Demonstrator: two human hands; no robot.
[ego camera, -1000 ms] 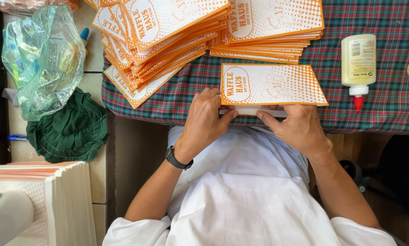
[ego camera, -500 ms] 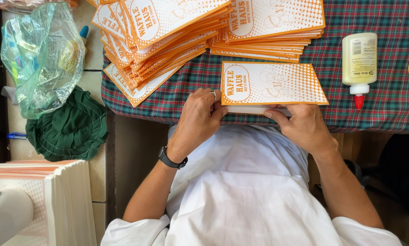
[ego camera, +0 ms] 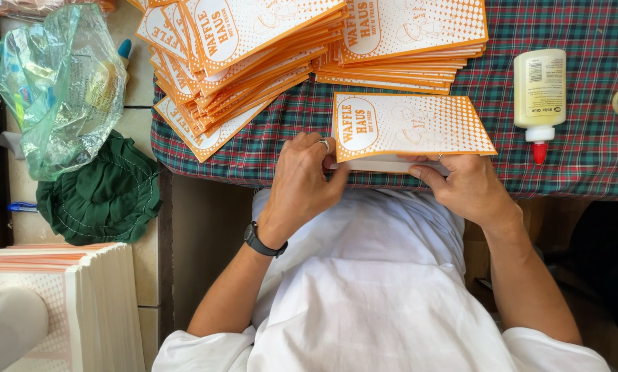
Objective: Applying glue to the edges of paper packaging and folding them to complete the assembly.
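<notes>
A flat orange-and-white printed paper bag [ego camera: 409,125] lies on the plaid tablecloth [ego camera: 584,165] at the near edge. My left hand [ego camera: 303,180], with a ring and a black wristwatch, pinches the bag's near left corner. My right hand [ego camera: 464,184] grips the white folded flap along the bag's near edge, fingers under it. Both hands hold the same bag.
Two stacks of the same bags, a fanned one [ego camera: 233,55] and a neater one [ego camera: 409,38], lie behind it. A glue bottle [ego camera: 539,93] with a red tip lies at right. Left: a green plastic bag [ego camera: 57,86], green cloth [ego camera: 99,193], unfolded sheets [ego camera: 68,303].
My hands have shifted slightly along the bag's near edge, working the white flap; the bag stays in place on the cloth.
</notes>
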